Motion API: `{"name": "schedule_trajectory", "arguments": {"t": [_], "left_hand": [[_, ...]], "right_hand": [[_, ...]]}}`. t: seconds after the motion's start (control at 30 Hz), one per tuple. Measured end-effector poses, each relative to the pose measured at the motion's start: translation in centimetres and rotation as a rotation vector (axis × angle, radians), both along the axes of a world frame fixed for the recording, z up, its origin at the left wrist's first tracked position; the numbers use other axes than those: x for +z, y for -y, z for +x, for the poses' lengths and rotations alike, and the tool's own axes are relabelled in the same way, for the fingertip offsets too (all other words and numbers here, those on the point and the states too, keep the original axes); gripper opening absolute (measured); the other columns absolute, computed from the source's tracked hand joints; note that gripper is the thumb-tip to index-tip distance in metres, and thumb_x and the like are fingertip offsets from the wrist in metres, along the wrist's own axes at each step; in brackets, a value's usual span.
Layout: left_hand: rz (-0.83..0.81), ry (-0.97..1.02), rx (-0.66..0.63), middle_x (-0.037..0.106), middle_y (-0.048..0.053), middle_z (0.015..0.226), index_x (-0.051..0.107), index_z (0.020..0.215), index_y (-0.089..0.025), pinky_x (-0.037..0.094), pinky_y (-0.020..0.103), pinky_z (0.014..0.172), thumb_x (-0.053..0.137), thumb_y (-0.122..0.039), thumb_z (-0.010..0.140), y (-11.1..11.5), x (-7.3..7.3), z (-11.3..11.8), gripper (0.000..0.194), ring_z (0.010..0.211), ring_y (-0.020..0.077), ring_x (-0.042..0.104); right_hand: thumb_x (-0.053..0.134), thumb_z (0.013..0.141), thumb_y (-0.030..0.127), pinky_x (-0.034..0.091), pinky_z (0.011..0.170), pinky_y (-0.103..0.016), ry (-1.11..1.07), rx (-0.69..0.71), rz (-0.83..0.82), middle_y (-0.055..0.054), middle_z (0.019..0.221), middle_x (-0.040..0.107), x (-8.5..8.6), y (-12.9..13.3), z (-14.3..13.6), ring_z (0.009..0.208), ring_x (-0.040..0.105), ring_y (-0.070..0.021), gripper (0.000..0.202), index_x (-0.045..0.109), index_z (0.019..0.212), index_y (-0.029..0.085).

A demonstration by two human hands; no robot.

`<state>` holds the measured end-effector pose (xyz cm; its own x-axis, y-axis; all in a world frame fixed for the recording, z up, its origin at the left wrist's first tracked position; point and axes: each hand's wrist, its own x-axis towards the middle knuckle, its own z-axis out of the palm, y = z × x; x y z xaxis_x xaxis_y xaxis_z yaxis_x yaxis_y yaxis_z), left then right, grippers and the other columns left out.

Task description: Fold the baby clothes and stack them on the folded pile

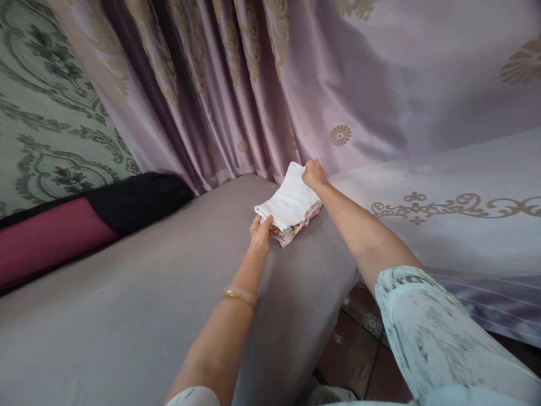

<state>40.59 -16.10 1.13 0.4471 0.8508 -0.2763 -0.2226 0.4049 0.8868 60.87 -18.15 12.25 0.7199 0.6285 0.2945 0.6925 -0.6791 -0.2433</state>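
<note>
A folded white cloth (289,197) lies on top of a small stack of folded fabrics (287,237), whose pink and patterned edges show beneath it. The stack sits at the far corner of the grey-covered bed (169,270). My left hand (261,230) grips the near left corner of the white cloth, thumb on top and fingers under the edge. At the cloth's right end, my right hand (315,175) is closed on its upper corner.
Pink-purple curtains (262,101) with gold patterns hang behind the bed and along the right. A long black and dark red cushion (97,220) lies against the patterned wall at left. Reddish-brown floor tiles (350,355) show below right.
</note>
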Motion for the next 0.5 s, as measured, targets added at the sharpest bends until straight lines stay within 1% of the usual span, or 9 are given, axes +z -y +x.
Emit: {"name": "schedule_trajectory", "arguments": {"t": [0.1,0.2,0.27,0.33,0.4,0.5], "left_hand": [[-0.014,0.002,-0.022,0.057,-0.006,0.061,0.059,0.105,-0.018,0.046,0.018,0.048,0.067,-0.019,0.079,-0.2,-1.2,-0.3,0.027,0.042,0.0054,0.053],[-0.037,0.025,-0.051,0.061,-0.004,0.066,0.057,0.106,-0.018,0.048,0.018,0.050,0.066,-0.020,0.082,-0.1,-1.8,-0.7,0.026,0.046,0.0065,0.057],[-0.062,0.033,-0.065,0.065,-0.001,0.072,0.053,0.112,-0.017,0.050,0.019,0.051,0.064,-0.019,0.084,0.0,-1.9,-1.2,0.030,0.051,0.0088,0.062],[-0.083,0.018,-0.071,0.068,0.002,0.079,0.048,0.120,-0.015,0.051,0.020,0.052,0.064,-0.018,0.085,0.3,-1.8,-2.0,0.039,0.056,0.0112,0.066],[-0.091,0.003,-0.080,0.070,0.006,0.084,0.041,0.127,-0.013,0.052,0.021,0.053,0.064,-0.017,0.086,0.6,-1.7,-3.2,0.047,0.059,0.0126,0.068],[-0.074,-0.014,-0.100,0.072,0.009,0.084,0.036,0.131,-0.010,0.053,0.021,0.055,0.061,-0.014,0.088,0.9,-1.7,-5.1,0.050,0.059,0.0127,0.068]], "right_hand": [[0.036,0.094,0.010,0.047,0.090,-0.036,-0.022,-0.042,-0.025,-0.021,0.119,0.063,-0.8,-0.1,0.0,0.113,0.060,-0.0267,0.036,0.062,0.120,0.008],[0.035,0.091,0.005,0.046,0.090,-0.035,-0.056,-0.043,-0.048,-0.021,0.119,0.063,-1.8,-0.1,-0.2,0.113,0.060,-0.0269,0.039,0.063,0.119,0.008],[0.036,0.089,0.003,0.046,0.091,-0.034,-0.070,-0.032,-0.059,-0.022,0.119,0.063,-2.6,-0.1,-0.4,0.113,0.061,-0.0274,0.040,0.062,0.119,0.007],[0.037,0.087,0.002,0.046,0.091,-0.034,-0.074,-0.025,-0.065,-0.023,0.118,0.063,-3.6,-0.2,-0.6,0.113,0.061,-0.0281,0.041,0.059,0.122,0.004],[0.040,0.086,0.002,0.047,0.091,-0.034,-0.063,-0.027,-0.062,-0.024,0.118,0.062,-4.5,-0.3,-0.7,0.112,0.061,-0.0287,0.042,0.056,0.124,0.003],[0.045,0.085,0.005,0.048,0.090,-0.034,-0.042,-0.043,-0.048,-0.024,0.125,0.057,-5.7,-0.8,-0.8,0.112,0.060,-0.0289,0.045,0.050,0.130,0.003]]}}
